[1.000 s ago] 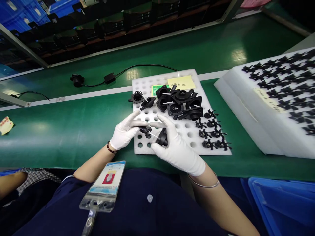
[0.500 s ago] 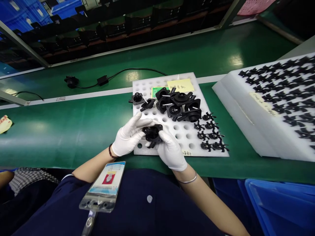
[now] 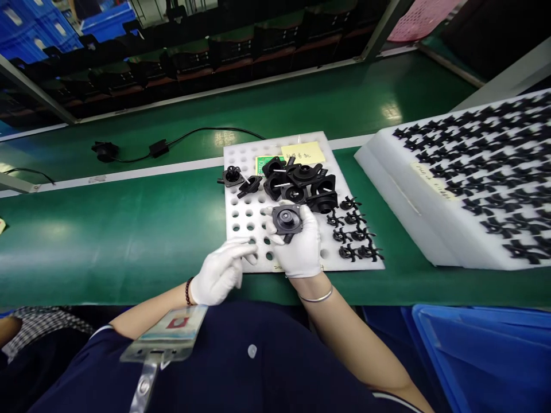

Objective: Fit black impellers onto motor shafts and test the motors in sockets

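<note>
- R hand (image 3: pixel 299 246), white-gloved, grasping black plastic flanged housing (image 3: pixel 286 219) over near part of white perforated foam board (image 3: pixel 245 155).
- L hand (image 3: pixel 219 273) released, empty, fingers resting toward board's near left corner.
- Risk: smooth glove lets housing slip; it could drop onto pile of black housings (image 3: pixel 297 186) or black star-shaped clips (image 3: pixel 350 234), scattering them off board.

Black plastic housings (image 3: pixel 279 186) block the foam board's (image 3: pixel 241 203) far half.
</note>
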`<state>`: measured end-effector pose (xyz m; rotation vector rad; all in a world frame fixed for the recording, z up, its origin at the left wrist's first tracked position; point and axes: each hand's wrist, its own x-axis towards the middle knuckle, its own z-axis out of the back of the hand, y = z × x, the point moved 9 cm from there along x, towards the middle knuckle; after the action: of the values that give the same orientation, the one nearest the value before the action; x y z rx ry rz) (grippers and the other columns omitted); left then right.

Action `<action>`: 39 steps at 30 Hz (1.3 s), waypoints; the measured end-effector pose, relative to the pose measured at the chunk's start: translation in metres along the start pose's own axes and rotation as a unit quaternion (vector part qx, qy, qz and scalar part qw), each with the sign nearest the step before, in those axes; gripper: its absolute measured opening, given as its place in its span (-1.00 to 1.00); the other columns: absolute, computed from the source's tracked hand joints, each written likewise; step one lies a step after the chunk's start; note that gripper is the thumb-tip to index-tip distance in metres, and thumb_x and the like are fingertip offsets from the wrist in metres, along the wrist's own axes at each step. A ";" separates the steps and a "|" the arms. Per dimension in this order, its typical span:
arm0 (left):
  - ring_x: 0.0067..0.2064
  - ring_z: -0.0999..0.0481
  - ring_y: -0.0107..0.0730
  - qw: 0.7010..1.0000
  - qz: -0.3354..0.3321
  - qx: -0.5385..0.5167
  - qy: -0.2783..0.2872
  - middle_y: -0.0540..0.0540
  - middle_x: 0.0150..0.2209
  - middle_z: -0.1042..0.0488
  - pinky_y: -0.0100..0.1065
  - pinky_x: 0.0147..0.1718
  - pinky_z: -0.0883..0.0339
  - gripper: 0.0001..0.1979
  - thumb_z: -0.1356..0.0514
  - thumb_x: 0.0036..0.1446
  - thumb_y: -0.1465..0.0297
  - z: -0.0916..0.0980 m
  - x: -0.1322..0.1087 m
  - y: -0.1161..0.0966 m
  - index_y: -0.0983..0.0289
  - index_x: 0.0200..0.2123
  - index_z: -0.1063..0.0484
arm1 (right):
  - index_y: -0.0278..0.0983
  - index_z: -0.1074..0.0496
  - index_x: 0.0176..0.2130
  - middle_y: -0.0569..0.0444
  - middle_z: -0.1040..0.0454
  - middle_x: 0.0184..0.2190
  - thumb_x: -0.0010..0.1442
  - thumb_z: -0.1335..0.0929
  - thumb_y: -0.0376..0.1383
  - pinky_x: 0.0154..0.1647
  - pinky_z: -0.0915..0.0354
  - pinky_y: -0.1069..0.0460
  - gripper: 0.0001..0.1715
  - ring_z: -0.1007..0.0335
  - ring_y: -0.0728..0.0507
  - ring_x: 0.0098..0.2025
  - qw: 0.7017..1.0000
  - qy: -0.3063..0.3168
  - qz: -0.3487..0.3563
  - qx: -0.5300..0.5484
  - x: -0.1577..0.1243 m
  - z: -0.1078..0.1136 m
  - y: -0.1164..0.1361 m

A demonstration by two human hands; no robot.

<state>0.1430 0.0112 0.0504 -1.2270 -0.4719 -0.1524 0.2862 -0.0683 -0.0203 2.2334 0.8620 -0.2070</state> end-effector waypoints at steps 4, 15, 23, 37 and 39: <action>-0.24 -0.66 -0.23 0.993 0.055 0.029 -0.102 0.09 -0.44 -0.58 -0.17 -0.02 -0.56 -0.52 -0.03 0.54 0.14 0.032 0.000 0.013 0.30 0.26 -0.50 | -0.22 -0.44 -0.15 0.00 -0.60 -0.35 0.32 -0.36 0.00 -0.74 0.06 0.20 -0.65 -0.30 0.00 -0.60 0.998 0.031 -0.043 0.036 0.003 -0.004 -0.001; 0.43 -0.32 0.18 0.868 -0.168 0.423 0.196 0.28 0.28 -0.51 0.28 0.34 -0.25 -0.55 -0.21 0.30 0.47 -0.066 0.169 -0.005 0.15 0.21 -0.58 | -0.23 -0.45 -0.36 0.14 -0.46 -0.57 0.22 -0.48 0.05 -0.72 -0.06 0.15 -0.57 -0.19 0.02 -0.68 0.994 0.099 0.023 0.051 -0.022 0.003 -0.012; 0.33 -0.38 0.31 0.736 -0.079 0.504 0.445 0.35 0.29 -0.47 0.14 0.29 -0.30 -0.39 -0.38 -0.01 0.29 -0.154 0.222 0.047 0.26 0.16 -0.59 | -0.24 -0.49 -0.20 0.01 -0.60 -0.40 0.28 -0.40 0.04 -0.70 0.00 0.14 -0.60 -0.21 0.00 -0.65 0.989 0.113 0.031 0.091 -0.023 0.007 0.000; -0.06 -0.58 -0.09 0.750 0.074 0.519 0.403 0.23 -0.02 -0.61 -0.29 -0.11 -0.45 -0.56 -0.29 0.03 0.25 -0.076 0.266 0.074 0.32 -0.03 -0.59 | -0.27 -0.54 -0.22 0.02 -0.61 -0.42 0.19 -0.50 0.06 -0.69 -0.05 0.15 -0.55 -0.22 0.02 -0.64 0.986 0.110 -0.022 0.124 -0.023 0.006 -0.005; 0.05 -0.55 -0.02 0.747 0.058 0.516 0.415 0.25 0.04 -0.60 -0.21 0.05 -0.45 -0.54 -0.30 0.04 0.26 -0.080 0.259 0.072 0.31 0.02 -0.59 | -0.27 -0.54 -0.23 0.02 -0.61 -0.44 0.14 -0.52 0.06 -0.69 -0.04 0.15 -0.54 -0.23 0.01 -0.64 0.986 0.106 -0.018 0.124 -0.023 0.006 -0.004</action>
<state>0.4217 -0.0026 0.0775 -0.0027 0.3230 -0.2639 0.2665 -0.0819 -0.0185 2.5056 1.0392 -0.0973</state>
